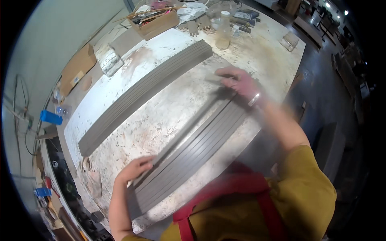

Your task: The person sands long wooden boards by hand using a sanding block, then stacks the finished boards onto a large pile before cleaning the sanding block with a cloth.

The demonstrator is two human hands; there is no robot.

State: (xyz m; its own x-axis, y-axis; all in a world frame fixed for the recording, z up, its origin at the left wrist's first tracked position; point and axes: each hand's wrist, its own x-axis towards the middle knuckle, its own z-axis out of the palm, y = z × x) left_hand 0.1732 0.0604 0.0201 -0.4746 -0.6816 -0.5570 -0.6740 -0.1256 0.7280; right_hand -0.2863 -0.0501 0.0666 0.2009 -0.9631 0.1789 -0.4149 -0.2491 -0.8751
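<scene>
Close to me on the table lies a row of long narrow grey strips (pixel 191 154), side by side. Along its far edge runs one separate grey strip (pixel 183 127), turned partly on edge. My left hand (pixel 136 168) pinches that strip near its left end. Over its right end is my right hand (pixel 240 83), pinkish and blurred, with the fingers closed on a small flat greyish piece (pixel 213 79). Motion blur hides just what this piece is. Farther back, a long bundle of similar grey strips (pixel 146 94) stands parallel to the row.
A stained white table (pixel 269 48) carries everything. At its back are a wooden tool box (pixel 161 26), a bottle of yellowish liquid (pixel 223 34) and a folded white cloth (pixel 108 60). A crumpled rag (pixel 93 182) lies at the left edge, and a small block (pixel 289 41) at the far right.
</scene>
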